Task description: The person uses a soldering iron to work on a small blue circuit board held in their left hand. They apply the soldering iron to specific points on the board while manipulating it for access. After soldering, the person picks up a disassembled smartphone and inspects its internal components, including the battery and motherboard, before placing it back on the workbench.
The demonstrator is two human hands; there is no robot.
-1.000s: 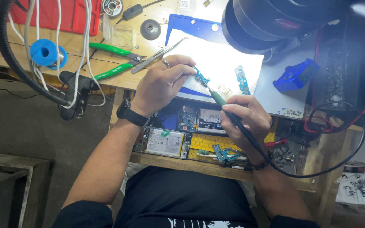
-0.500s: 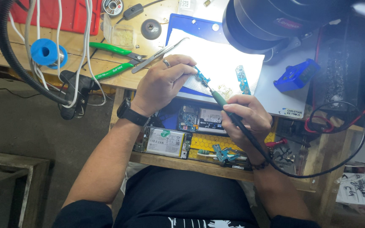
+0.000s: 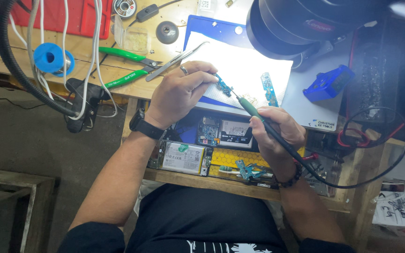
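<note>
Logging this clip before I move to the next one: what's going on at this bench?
A person sits at a wooden workbench doing fine electronics work. The left hand pins a small blue circuit strip against a white sheet under a bright lamp. The right hand holds a green-tipped soldering iron like a pen, its tip at the strip. A second blue strip lies nearby. Opened phones sit in the tray below; green-handled cutters lie to the left.

Small blue circuit board (image 3: 222, 85) on white pad; soldering iron (image 3: 258, 117) tip touching it.
</note>
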